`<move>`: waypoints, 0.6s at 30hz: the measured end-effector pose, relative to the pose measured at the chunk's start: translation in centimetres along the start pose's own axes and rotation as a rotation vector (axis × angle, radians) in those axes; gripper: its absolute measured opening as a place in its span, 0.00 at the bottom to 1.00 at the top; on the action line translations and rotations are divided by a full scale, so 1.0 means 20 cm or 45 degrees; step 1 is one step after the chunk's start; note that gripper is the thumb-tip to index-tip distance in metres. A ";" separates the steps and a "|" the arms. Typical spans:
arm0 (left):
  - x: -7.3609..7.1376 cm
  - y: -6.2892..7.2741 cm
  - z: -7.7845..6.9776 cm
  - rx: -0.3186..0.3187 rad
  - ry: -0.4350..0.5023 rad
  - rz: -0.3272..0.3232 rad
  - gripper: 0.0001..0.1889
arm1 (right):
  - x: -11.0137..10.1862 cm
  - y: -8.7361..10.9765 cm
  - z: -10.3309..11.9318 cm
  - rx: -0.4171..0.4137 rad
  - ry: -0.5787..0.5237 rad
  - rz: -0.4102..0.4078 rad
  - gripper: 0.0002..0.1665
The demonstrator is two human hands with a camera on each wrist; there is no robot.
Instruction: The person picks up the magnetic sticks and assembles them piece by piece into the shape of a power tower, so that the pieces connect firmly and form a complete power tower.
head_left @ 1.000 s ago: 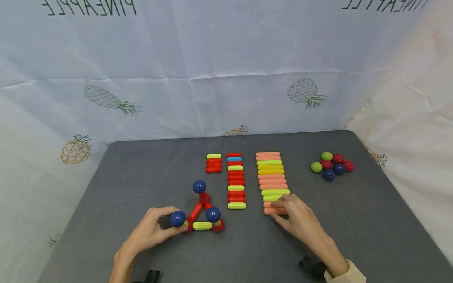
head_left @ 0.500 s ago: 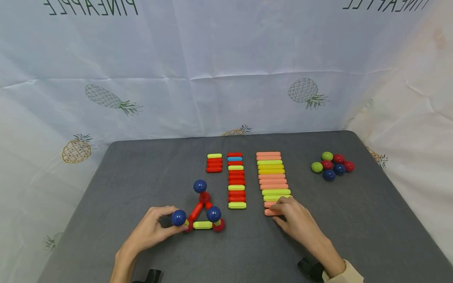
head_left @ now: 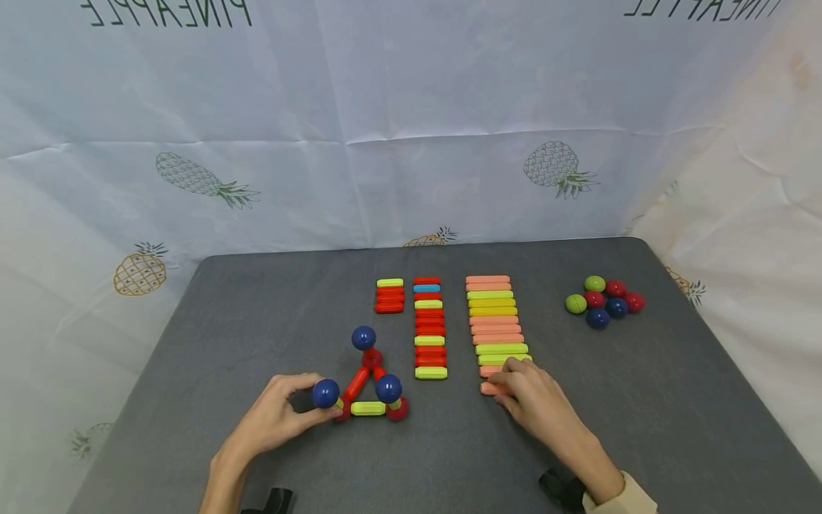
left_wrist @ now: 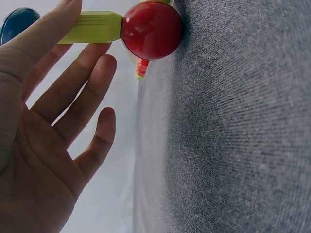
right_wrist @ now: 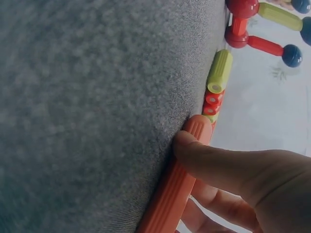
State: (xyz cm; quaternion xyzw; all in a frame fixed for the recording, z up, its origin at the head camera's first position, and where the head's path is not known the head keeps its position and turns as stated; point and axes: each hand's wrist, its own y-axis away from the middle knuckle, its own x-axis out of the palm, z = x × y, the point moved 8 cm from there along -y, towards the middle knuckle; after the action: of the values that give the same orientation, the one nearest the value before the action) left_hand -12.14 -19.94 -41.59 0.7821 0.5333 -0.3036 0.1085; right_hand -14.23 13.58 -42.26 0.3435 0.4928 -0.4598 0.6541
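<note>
My left hand point(head_left: 276, 417) holds one corner of a triangular frame of balls and rods. In the left wrist view its thumb and fingers pinch an upright yellow-green rod point(left_wrist: 99, 27) between a blue ball point(left_wrist: 19, 24) and a red ball point(left_wrist: 151, 30) that touches the table. Red rods and a yellow-green rod point(head_left: 368, 409) join the frame's three red base balls; blue balls top the uprights. My right hand point(head_left: 542, 407) pinches a long salmon rod point(right_wrist: 172, 189) at the near end of the right-hand row, thumb on its near side. The hand hides part of this rod.
Left of the long rods point(head_left: 496, 330) lies a column of short red, yellow-green and blue rods point(head_left: 429, 322), then a smaller group of short rods point(head_left: 389, 300). Loose green, red and blue balls point(head_left: 597, 318) cluster at the right. A pineapple-print cloth point(head_left: 411, 185) hangs behind the grey table point(head_left: 276, 300).
My right hand has drawn the nearest salmon rod slightly toward me, opening a small gap from the row. My left hand and the frame keep their place.
</note>
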 end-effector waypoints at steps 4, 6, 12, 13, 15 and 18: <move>0.00 0.00 0.00 -0.003 0.000 0.004 0.07 | 0.01 0.01 0.01 -0.019 0.044 0.011 0.13; 0.00 0.00 0.00 -0.002 0.002 0.006 0.07 | 0.00 0.02 0.02 -0.040 0.057 -0.005 0.14; 0.00 0.00 0.00 0.001 0.003 0.018 0.06 | -0.15 0.01 0.12 -0.129 -0.135 -0.172 0.16; 0.01 0.00 0.01 0.000 0.002 0.022 0.06 | -0.18 0.00 0.15 -0.155 -0.218 -0.201 0.17; 0.01 0.00 0.01 -0.004 0.003 0.029 0.06 | -0.25 -0.02 0.22 -0.217 -0.406 -0.247 0.19; 0.02 0.00 0.01 -0.007 0.007 0.033 0.07 | -0.33 -0.07 0.36 -0.321 -0.657 -0.273 0.21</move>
State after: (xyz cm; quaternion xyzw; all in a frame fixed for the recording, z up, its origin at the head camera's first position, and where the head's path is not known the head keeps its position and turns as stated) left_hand -12.14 -19.73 -42.07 0.7895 0.5242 -0.2984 0.1132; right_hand -13.70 8.38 -33.93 0.0775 0.3971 -0.5335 0.7427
